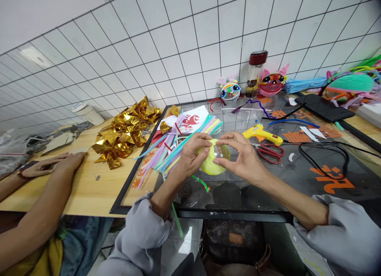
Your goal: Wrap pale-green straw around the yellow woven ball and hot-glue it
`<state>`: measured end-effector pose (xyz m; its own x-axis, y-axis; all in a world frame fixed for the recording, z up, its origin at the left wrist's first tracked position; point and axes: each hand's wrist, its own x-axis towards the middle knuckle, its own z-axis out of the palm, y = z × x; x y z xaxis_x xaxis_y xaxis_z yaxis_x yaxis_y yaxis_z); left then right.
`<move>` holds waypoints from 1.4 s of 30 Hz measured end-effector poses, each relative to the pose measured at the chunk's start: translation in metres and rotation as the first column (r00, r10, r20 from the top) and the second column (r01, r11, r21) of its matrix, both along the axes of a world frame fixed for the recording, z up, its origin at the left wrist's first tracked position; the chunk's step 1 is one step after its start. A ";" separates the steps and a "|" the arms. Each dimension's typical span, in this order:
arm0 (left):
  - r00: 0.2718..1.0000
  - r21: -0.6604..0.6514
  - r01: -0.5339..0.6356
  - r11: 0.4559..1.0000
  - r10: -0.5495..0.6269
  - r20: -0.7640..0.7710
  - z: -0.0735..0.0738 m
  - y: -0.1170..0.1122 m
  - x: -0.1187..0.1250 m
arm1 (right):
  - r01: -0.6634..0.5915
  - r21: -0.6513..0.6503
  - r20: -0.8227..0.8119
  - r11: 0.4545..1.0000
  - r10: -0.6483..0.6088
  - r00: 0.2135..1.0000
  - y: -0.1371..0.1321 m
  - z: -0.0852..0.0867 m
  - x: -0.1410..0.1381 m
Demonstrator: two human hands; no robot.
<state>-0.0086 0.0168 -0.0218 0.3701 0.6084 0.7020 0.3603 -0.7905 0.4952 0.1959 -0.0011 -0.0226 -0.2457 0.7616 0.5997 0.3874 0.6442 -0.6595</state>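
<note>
Between my two hands is a clear plastic ball partly wrapped in yellow pipe cleaner point(208, 165), held above the dark board. My left hand point(195, 151) pinches its left and upper edge with closed fingers. My right hand point(239, 153) grips the right side, thumb in front and fingers over the top, beside the bare clear part. A yellow glue gun point(262, 134) and red-handled scissors point(270, 153) lie just right of my right hand. Left of my left hand is a bundle of pastel pipe cleaners point(166, 157).
Folded gold paper pieces point(127, 129) are heaped at left, near another person's hands point(59, 165). Two decorated animal-face balls point(229, 90) and a lidded bottle point(253, 75) stand by the tiled wall. A black cable point(324, 145) and a phone point(326, 108) lie right.
</note>
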 end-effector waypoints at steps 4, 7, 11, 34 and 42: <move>0.990 0.145 -0.052 0.988 0.070 -0.124 0.004 -0.003 0.000 | -0.010 0.003 -0.005 1.000 0.010 1.000 0.000 0.001 0.000; 0.980 0.200 -0.054 0.978 0.091 -0.178 0.007 -0.004 -0.001 | -0.010 -0.002 0.002 1.000 0.010 1.000 0.000 0.001 0.000; 0.977 0.193 -0.043 0.980 0.082 -0.198 0.008 -0.004 0.000 | -0.013 -0.012 -0.004 1.000 0.013 1.000 0.001 0.000 0.000; 0.995 -0.031 0.008 0.999 -0.011 -0.098 0.005 -0.003 0.003 | -0.031 -0.081 -0.030 0.996 0.028 0.999 0.005 0.000 0.003; 0.997 -0.219 -0.039 0.975 0.052 0.052 0.006 -0.006 0.011 | -0.019 -0.065 -0.020 0.998 0.018 1.000 0.002 0.002 0.001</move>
